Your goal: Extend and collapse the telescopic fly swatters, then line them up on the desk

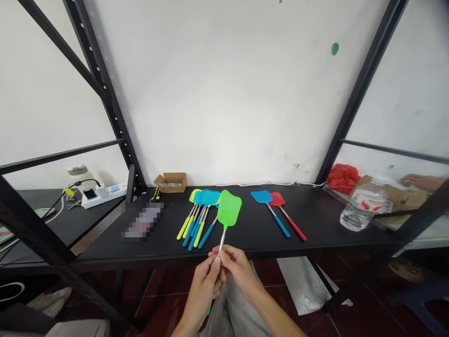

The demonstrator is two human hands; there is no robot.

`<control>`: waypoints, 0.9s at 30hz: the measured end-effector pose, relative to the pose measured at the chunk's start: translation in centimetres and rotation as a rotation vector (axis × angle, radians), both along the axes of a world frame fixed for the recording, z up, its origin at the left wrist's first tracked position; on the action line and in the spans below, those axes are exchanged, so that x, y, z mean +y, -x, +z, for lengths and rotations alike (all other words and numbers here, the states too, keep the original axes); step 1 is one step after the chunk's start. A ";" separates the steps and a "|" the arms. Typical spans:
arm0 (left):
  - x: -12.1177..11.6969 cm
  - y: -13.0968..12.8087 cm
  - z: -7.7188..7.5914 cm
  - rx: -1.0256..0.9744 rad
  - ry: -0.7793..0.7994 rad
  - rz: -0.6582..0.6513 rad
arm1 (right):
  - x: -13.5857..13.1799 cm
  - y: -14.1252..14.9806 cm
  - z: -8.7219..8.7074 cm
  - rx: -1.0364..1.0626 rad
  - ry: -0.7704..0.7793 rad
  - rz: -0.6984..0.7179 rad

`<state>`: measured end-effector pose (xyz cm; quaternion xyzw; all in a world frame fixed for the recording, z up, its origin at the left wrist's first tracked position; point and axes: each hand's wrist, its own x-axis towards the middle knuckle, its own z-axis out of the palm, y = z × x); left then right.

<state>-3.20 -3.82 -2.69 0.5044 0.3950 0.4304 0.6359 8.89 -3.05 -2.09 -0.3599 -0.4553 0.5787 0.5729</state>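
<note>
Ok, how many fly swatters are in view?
9 visible: the green swatter in the left hand and right hand; a blue swatter and red swatter to the right on the table; six in the overlapping pile left of centre, where more may be hidden.

Left hand [205,278] and right hand [240,271] pinch green swatter [229,209] by metal shaft [222,240]. On black table [322,215]: yellow and blue swatters [209,197] clustered; separately, blue swatter [261,196] overlapping red swatter [278,199].
</note>
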 end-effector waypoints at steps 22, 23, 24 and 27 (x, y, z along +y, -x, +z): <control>-1.0 1.3 -5.9 0.374 -0.068 -0.151 | 6.9 -15.6 4.3 -1.541 0.073 -0.627; -0.9 1.3 -6.2 0.389 -0.071 -0.148 | 6.3 -15.2 4.3 -1.508 0.037 -0.637; -0.9 1.3 -6.5 0.407 -0.072 -0.145 | 5.6 -14.6 4.6 -1.448 -0.012 -0.655; -1.5 0.8 -7.0 0.496 -0.096 -0.095 | 2.7 -12.0 6.1 -1.103 -0.207 -0.677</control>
